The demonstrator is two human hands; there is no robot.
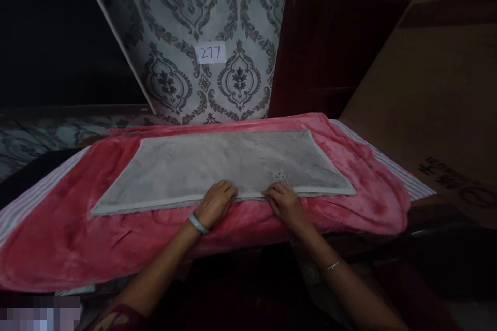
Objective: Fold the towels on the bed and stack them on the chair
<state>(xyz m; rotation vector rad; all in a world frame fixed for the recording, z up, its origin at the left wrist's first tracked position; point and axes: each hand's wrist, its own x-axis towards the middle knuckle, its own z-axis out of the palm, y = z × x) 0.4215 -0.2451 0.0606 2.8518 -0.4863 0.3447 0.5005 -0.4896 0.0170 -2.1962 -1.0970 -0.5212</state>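
A grey towel (pixel 217 163) with a pale hem lies folded lengthwise on a pink plush blanket (pixel 155 245), its long near edge toward me. A small white snowflake-like mark shows on it at right of centre. My left hand (pixel 218 200), with a bracelet at the wrist, pinches that near edge around its middle. A short way to the right, my right hand (pixel 283 200) has fingers and thumb pressed together on the same edge, just below the mark. The fingertips of both hands touch the hem.
A striped cloth (pixel 404 173) sticks out under the blanket on both sides. A large cardboard box (pixel 435 108) stands at right, a dark screen (pixel 70 36) at left. Behind are patterned wallpaper with a paper label (pixel 210 53) reading 277 and a dark red door (pixel 314 41).
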